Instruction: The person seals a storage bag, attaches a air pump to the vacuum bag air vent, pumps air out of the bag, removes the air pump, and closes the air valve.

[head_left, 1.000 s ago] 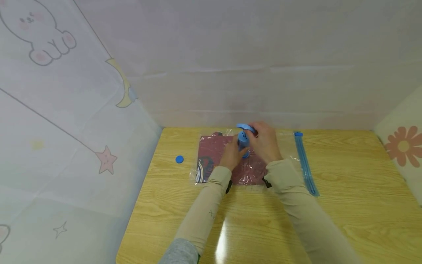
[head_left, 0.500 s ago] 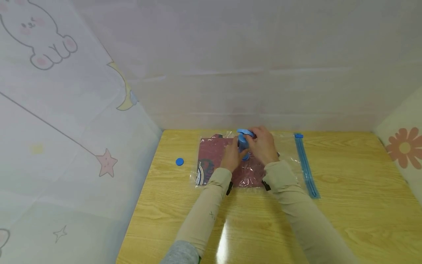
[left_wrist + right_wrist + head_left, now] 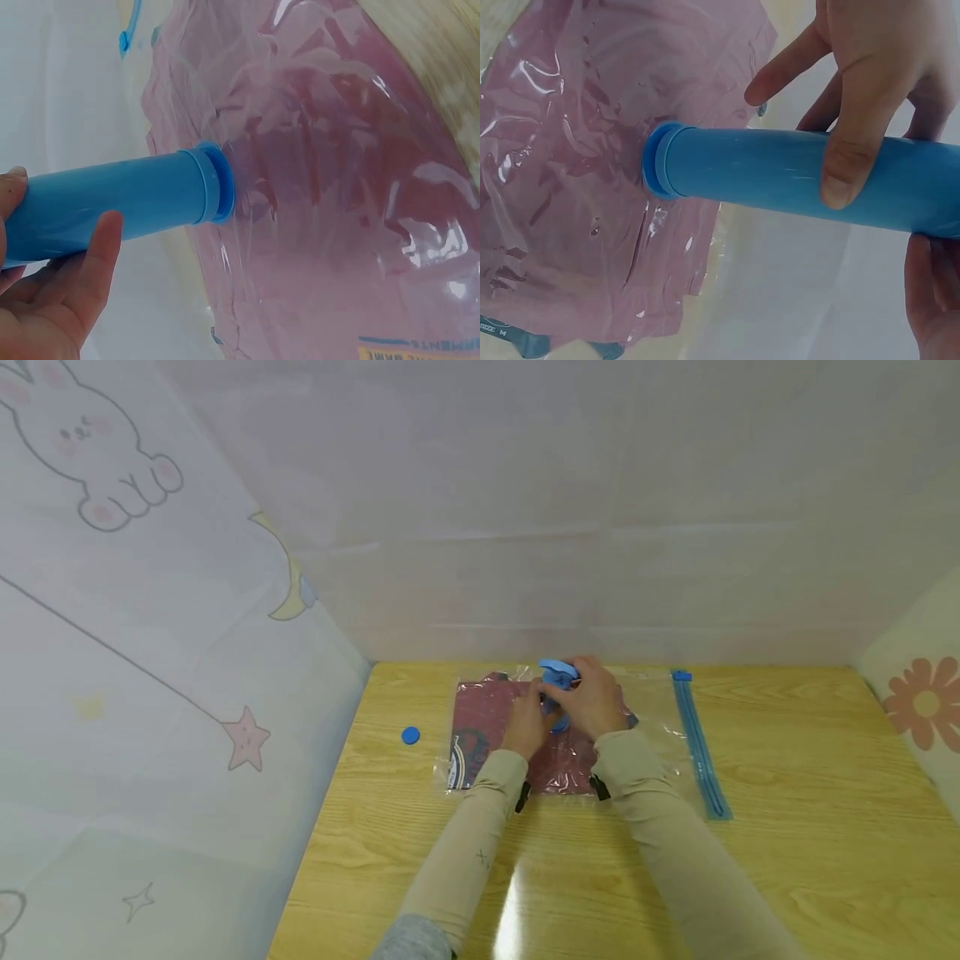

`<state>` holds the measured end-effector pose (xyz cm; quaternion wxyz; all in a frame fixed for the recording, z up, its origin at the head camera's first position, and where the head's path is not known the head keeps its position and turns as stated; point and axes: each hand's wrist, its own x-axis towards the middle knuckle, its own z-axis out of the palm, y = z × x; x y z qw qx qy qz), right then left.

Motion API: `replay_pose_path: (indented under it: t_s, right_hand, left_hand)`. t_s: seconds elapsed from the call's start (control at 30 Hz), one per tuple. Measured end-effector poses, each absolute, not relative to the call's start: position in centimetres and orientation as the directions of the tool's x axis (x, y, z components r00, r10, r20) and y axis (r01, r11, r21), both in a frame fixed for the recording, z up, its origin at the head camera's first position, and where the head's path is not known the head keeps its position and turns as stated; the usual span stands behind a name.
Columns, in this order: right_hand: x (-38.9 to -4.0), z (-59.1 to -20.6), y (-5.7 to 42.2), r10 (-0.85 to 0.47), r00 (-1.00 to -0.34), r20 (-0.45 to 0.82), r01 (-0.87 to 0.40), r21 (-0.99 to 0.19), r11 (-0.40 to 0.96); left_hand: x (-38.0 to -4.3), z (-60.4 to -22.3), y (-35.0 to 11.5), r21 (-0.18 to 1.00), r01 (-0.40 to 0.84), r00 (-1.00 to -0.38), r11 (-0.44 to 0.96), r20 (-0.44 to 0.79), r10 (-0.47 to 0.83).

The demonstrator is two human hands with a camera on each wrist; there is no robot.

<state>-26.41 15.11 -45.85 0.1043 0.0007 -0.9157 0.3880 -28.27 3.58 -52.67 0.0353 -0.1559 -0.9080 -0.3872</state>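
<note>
A light-blue hand pump (image 3: pixel 135 199) stands on the round blue valve (image 3: pixel 657 161) of a clear vacuum storage bag (image 3: pixel 660 718). Inside the bag lies a folded dark-red garment (image 3: pixel 480 710) with a rainbow print. My left hand (image 3: pixel 527 725) grips the pump's barrel, thumb on the near side and fingers round behind it. At the pump's top, my right hand (image 3: pixel 596 703) holds the wing-shaped handle (image 3: pixel 558 668), which sits close over the barrel. In the right wrist view only part of my right hand (image 3: pixel 937 300) shows, at the lower right.
A small blue round cap (image 3: pixel 410 736) lies on the wooden table (image 3: pixel 382 810), left of the bag. The bag's blue zip strip (image 3: pixel 701 752) with its slider (image 3: pixel 682 676) runs along the right end. White printed walls (image 3: pixel 487 568) border the table.
The pump handle has moved down toward the barrel, with my right hand on it. My left hand keeps its hold on the barrel, and the head view has tilted slightly upward.
</note>
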Motion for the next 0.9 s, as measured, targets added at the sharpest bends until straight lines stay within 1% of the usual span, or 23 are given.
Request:
replay_pose_path:
  t_s: [0.17, 0.43, 0.77, 0.9]
  right_hand:
    - [-26.48, -45.79, 15.27, 0.098, -0.974, 0.204, -0.076, -0.705, 0.705]
    - [-26.63, -45.79, 15.19, 0.065, -0.970, 0.236, -0.120, -0.689, 0.715]
    - [-26.66, -45.59, 15.26, 0.026, -0.988, 0.149, -0.095, -0.744, 0.662]
    - [-26.73, -45.65, 15.37, 0.007, -0.992, 0.123, -0.093, -0.779, 0.621]
  left_hand:
    - [-28.21, -52.59, 3.62, 0.699, 0.328, -0.944, 0.636, 0.214, 0.251]
    - [-28.34, -52.44, 3.23, 0.671, 0.340, -0.940, 0.659, 0.225, 0.256]
    - [-28.20, -52.32, 2.93, 0.707, 0.292, -0.956, 0.644, 0.190, 0.225]
    - [-28.27, -52.23, 2.67, 0.729, 0.259, -0.963, 0.634, 0.142, 0.231]
